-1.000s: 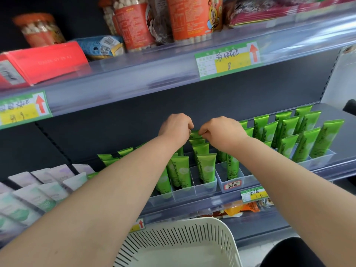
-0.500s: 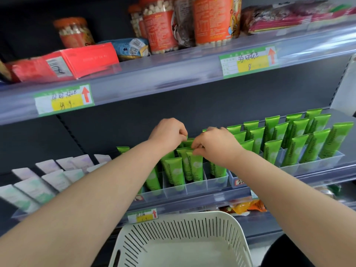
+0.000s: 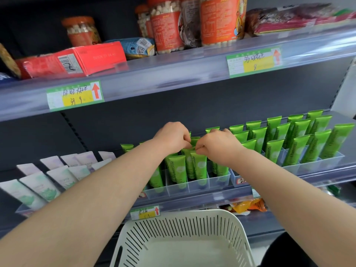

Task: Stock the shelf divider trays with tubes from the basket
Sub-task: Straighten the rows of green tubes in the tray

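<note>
Head view, fingers [image 3: 186, 141]: were curled on both hands; tops of the green tubes [image 3: 200, 166] were pinched.
Left hand [image 3: 171, 136]: was held just beside the right hand [image 3: 217, 145].
Tubes: were stood upright in the divider tray [image 3: 198, 185] under the fingertips.
Basket [image 3: 173, 228]: was seen well below both hands.

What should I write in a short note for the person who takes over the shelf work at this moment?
Left hand: pinches the tops of green tubes in the middle tray.
Right hand: pinches tube tops in the same row.
Basket: below the shelf; no tubes in the part that shows.
Done: green tubes stand in rows across the trays.
Left: probably seat this row, let go, then check the hidden part of the basket.
</note>
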### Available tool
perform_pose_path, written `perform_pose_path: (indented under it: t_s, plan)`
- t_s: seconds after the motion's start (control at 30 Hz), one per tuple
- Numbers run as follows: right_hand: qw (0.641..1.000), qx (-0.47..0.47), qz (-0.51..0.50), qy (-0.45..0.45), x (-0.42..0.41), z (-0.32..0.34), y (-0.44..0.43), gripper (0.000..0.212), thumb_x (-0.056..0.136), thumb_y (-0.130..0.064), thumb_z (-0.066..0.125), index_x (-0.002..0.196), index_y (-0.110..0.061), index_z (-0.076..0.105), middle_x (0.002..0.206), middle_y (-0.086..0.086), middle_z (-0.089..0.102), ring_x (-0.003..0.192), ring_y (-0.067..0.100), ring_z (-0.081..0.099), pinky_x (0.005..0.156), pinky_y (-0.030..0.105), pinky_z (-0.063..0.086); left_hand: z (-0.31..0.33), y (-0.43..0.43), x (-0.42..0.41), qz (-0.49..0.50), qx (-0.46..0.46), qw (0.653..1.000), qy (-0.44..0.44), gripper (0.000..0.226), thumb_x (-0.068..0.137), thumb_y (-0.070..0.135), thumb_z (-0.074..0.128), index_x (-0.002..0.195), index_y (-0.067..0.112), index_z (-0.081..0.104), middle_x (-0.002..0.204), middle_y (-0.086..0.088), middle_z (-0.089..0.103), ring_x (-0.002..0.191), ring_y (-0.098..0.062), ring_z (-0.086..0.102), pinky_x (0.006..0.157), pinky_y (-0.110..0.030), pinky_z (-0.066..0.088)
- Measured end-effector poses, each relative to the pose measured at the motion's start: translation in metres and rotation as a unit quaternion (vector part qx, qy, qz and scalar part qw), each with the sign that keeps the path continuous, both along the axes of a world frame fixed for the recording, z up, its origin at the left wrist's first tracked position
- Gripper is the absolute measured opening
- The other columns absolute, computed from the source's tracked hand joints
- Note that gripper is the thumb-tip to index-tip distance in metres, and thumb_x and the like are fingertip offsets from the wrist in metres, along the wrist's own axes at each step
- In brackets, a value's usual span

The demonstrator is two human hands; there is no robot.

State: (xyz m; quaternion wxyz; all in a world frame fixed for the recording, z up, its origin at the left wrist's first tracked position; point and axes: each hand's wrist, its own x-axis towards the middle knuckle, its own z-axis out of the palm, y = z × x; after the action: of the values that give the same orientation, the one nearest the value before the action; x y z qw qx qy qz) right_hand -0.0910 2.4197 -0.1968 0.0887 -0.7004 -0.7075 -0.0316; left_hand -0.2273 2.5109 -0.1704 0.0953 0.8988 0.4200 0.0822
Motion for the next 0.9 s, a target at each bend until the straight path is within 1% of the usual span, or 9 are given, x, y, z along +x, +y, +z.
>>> perform_pose_path:
  t_s: [0.1,0.2,0.27,0.4,0.47,0.6,0.7,0.8,0.9]
  plan:
    - [1.0,0.02,-0.005,0.002,0.003,0.001,-0.002,0.026,0.097,-0.041,0.041,0.1,-0.034,0.067,0.094,-0.005,0.066,0.105,0.022,0.052,0.088,0.037,0.033,0.0,0.0,0.0,-0.016,-0.003,0.999,0.031,0.01,0.077,0.028,0.078,0.086,0.026,0.076,0.079,0.014,0.065,0.083,-0.013,0.062,0.071,-0.029,0.051]
    - [0.999,0.039,-0.024,-0.004,0.01,0.001,-0.004,0.03,0.099,-0.037,0.036,0.106,-0.028,0.064,0.103,-0.003,0.067,0.106,0.024,0.051,0.088,0.038,0.037,-0.001,-0.001,0.004,-0.02,0.016,0.998,0.055,0.013,0.079,0.024,0.076,0.092,0.025,0.076,0.09,0.01,0.069,0.089,-0.015,0.062,0.075,-0.029,0.05]
    - [0.998,0.047,-0.033,0.011,0.014,0.001,-0.005,0.029,0.099,-0.034,0.036,0.107,-0.027,0.063,0.106,-0.004,0.067,0.106,0.025,0.051,0.087,0.039,0.039,-0.002,-0.002,0.008,-0.024,0.032,0.998,0.058,0.013,0.081,0.023,0.074,0.094,0.024,0.076,0.096,0.006,0.071,0.092,-0.018,0.063,0.077,-0.031,0.051]
    - [0.996,0.082,-0.044,0.012,0.02,-0.001,-0.007,0.023,0.095,-0.019,0.044,0.105,-0.026,0.064,0.103,-0.002,0.066,0.1,0.024,0.053,0.074,0.033,0.04,-0.004,-0.006,0.017,-0.032,0.067,0.996,0.047,0.012,0.084,0.021,0.069,0.095,0.023,0.075,0.099,0.004,0.071,0.094,-0.021,0.063,0.076,-0.031,0.051]
    - [0.994,0.092,-0.05,0.014,0.022,-0.002,-0.008,0.024,0.092,-0.016,0.048,0.107,-0.026,0.064,0.103,-0.002,0.066,0.099,0.022,0.053,0.071,0.032,0.04,-0.005,-0.008,0.02,-0.033,0.072,0.996,0.04,0.012,0.085,0.022,0.069,0.096,0.023,0.075,0.1,0.002,0.071,0.094,-0.022,0.063,0.077,-0.031,0.051]
    - [0.993,0.105,-0.051,0.03,0.024,-0.004,-0.006,0.025,0.092,-0.015,0.048,0.107,-0.025,0.066,0.103,0.0,0.064,0.099,0.022,0.052,0.071,0.033,0.043,-0.005,-0.006,0.021,-0.025,0.045,0.998,0.038,0.011,0.085,0.026,0.071,0.095,0.023,0.076,0.097,0.002,0.071,0.092,-0.022,0.063,0.077,-0.033,0.053]
    - [0.991,0.121,-0.048,0.032,0.024,-0.004,-0.005,0.025,0.093,-0.017,0.048,0.109,-0.025,0.066,0.106,0.0,0.061,0.101,0.023,0.049,0.071,0.033,0.039,-0.001,-0.003,0.02,-0.002,0.013,1.0,-0.008,0.009,0.084,0.03,0.07,0.085,0.024,0.077,0.09,0.005,0.071,0.087,-0.019,0.063,0.078,-0.035,0.054]
    - [0.991,0.123,-0.038,0.028,0.022,-0.005,-0.002,0.027,0.097,-0.025,0.044,0.118,-0.027,0.061,0.115,0.0,0.057,0.107,0.024,0.047,0.079,0.036,0.04,0.002,0.005,0.017,0.034,0.044,0.997,-0.055,0.013,0.086,0.022,0.065,0.079,0.026,0.074,0.087,0.009,0.069,0.082,-0.016,0.06,0.073,-0.033,0.052]
    - [0.993,0.115,-0.03,0.029,0.019,-0.007,0.0,0.028,0.098,-0.029,0.043,0.121,-0.027,0.058,0.12,-0.001,0.056,0.111,0.023,0.046,0.082,0.038,0.039,0.004,0.012,0.014,0.059,0.078,0.995,-0.031,0.014,0.086,0.016,0.065,0.082,0.029,0.069,0.087,0.005,0.059,0.079,-0.019,0.053,0.076,-0.037,0.052]
